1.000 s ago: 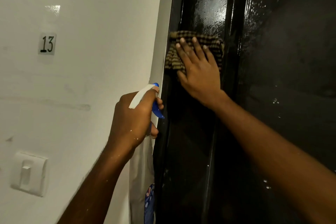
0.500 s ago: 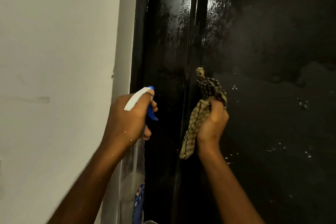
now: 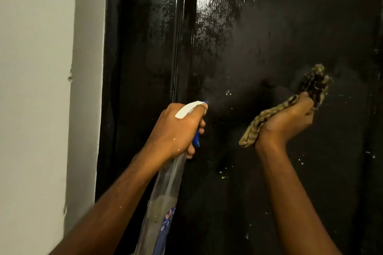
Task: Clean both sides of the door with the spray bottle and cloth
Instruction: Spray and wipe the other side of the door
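Door: glossy black, wet-streaked | bottle: clear, part-full, gripped by our left hand | cloth: checked, bunched in our curled right hand

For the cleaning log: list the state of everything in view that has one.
spray bottle: gripped at the neck, nozzle aimed at the door, faint mist at the nozzle.
cloth: bunched up.
door: wet, glossy, flecked with droplets.
left hand: grips the spray bottle.
right hand: grips the cloth.
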The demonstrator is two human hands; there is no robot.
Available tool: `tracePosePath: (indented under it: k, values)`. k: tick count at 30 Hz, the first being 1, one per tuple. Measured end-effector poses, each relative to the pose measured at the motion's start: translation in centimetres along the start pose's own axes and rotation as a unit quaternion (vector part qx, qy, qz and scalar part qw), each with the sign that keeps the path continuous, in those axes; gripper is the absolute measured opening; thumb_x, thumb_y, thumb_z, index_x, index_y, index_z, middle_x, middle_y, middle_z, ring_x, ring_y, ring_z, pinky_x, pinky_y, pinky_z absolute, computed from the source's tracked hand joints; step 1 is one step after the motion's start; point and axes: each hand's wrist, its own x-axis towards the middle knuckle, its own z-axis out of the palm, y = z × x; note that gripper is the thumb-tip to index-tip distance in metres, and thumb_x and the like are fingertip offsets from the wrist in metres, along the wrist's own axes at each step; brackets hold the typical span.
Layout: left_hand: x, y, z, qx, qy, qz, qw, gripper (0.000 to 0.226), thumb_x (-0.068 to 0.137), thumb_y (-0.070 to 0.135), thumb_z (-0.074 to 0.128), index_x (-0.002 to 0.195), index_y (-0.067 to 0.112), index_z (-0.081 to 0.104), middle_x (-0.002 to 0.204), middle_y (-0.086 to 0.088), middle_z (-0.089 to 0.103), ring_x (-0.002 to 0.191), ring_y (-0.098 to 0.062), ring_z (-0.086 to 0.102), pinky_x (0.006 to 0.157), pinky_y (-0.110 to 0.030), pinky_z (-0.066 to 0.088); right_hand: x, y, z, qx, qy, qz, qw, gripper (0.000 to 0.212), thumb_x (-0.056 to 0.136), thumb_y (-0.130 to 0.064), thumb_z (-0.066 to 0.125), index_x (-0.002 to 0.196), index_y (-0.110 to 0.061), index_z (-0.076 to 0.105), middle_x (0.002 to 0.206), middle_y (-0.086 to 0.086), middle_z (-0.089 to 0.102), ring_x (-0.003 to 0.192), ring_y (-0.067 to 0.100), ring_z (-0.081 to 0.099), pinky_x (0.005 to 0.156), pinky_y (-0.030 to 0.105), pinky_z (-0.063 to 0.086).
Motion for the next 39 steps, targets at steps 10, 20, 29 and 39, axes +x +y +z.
tracePosePath:
  k: [10,20,29,39]
  values:
    - [1.0,-1.4,-2.5,-0.049,0.103,0.074,0.991,0.041,0.098,0.038,0.052,0.081,0.005,0.07,0.078,-0.011,0.072,0.041,-0.031,0.054,0.046,-0.032,0.046,-0.5,6.3,0.3,-0.555,-0.428,-0.443,0.56,0.072,0.091,-0.048,0.038,0.16,-0.033,0.023,0.169,-0.005,0.014,0.156,0.024,0.005,0.122,0.055,0.005]
    - [0.8,-1.7,-3.9,-0.022,0.08,0.098,0.992,0.043,0.088,0.049,0.053,0.081,0.011,0.07,0.08,-0.008,0.073,0.048,-0.038,0.059,0.048,-0.034,0.051,5.4,6.0,-4.4,-0.615,-0.287,-0.345,0.648,0.076,0.088,-0.043,0.032,0.161,-0.031,0.014,0.169,-0.005,0.008,0.156,0.023,0.002,0.123,0.059,0.009]
    - [1.1,-2.2,-4.3,-0.06,0.115,0.081,0.988,0.041,0.098,0.037,0.05,0.085,0.002,0.068,0.079,-0.014,0.071,0.037,-0.025,0.051,0.043,-0.03,0.047,-1.7,7.4,0.1,-0.552,-0.423,-0.477,0.537,0.074,0.091,-0.053,0.038,0.16,-0.03,0.024,0.169,-0.002,0.014,0.156,0.026,0.009,0.122,0.059,0.011]
    - [1.4,-0.4,-1.6,-0.046,0.102,0.079,0.991,0.04,0.097,0.04,0.055,0.082,0.006,0.07,0.079,-0.01,0.072,0.042,-0.03,0.054,0.045,-0.03,0.046,4.8,6.9,-7.1,-0.601,-0.295,-0.359,0.65,0.074,0.089,-0.043,0.036,0.16,-0.033,0.022,0.169,-0.006,0.015,0.156,0.021,0.007,0.123,0.056,0.012]
